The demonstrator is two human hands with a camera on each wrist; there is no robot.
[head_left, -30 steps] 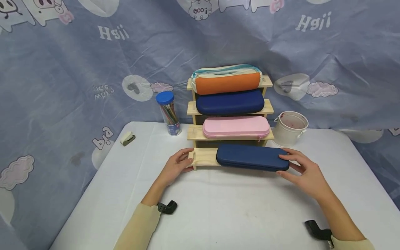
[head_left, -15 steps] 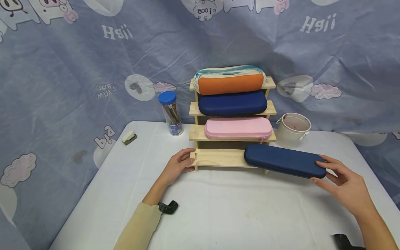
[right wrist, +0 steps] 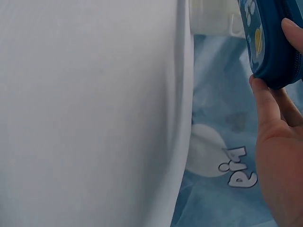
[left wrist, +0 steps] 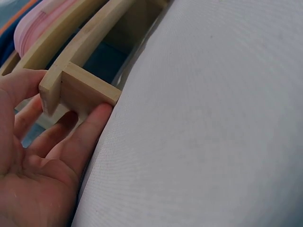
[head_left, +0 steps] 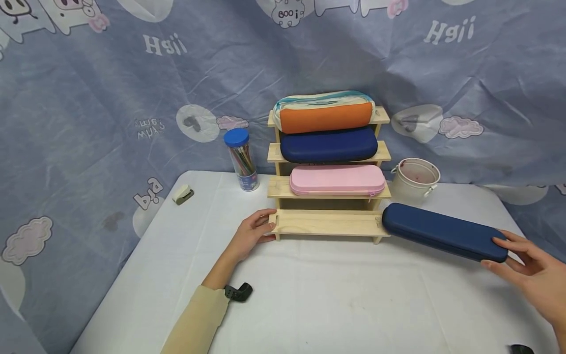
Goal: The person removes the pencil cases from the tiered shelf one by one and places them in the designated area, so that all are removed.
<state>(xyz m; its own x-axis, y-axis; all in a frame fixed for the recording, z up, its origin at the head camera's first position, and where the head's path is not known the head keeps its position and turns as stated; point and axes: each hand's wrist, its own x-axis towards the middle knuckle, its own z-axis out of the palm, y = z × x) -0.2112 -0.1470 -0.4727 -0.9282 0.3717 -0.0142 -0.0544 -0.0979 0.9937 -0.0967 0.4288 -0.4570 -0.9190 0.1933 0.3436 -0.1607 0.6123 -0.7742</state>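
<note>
At the right of the head view my right hand (head_left: 537, 275) pinches the end of a navy zip pencil case (head_left: 444, 232) between thumb and fingers. The case slants down to the right, its far end beside the lowest step of a tiered wooden rack (head_left: 329, 222). In the right wrist view, a printed face shows on the pencil case (right wrist: 272, 47). My left hand (head_left: 247, 236) grips the left end of that lowest step. Close up in the left wrist view, thumb and fingers of the left hand (left wrist: 47, 161) surround the step's end and leg.
Higher steps bear a pink case (head_left: 337, 179), a dark blue case (head_left: 329, 145) and an orange-and-white pouch (head_left: 327, 118). A white bucket (head_left: 413, 182) stands right of the rack. Left are a blue-lidded tube of pencils (head_left: 242, 160) and a small stapler (head_left: 183, 194).
My right hand has drawn the navy pencil case rightward off the lowest step, baring its top and tilting the case. The left hand has stayed at the rack's left end.
</note>
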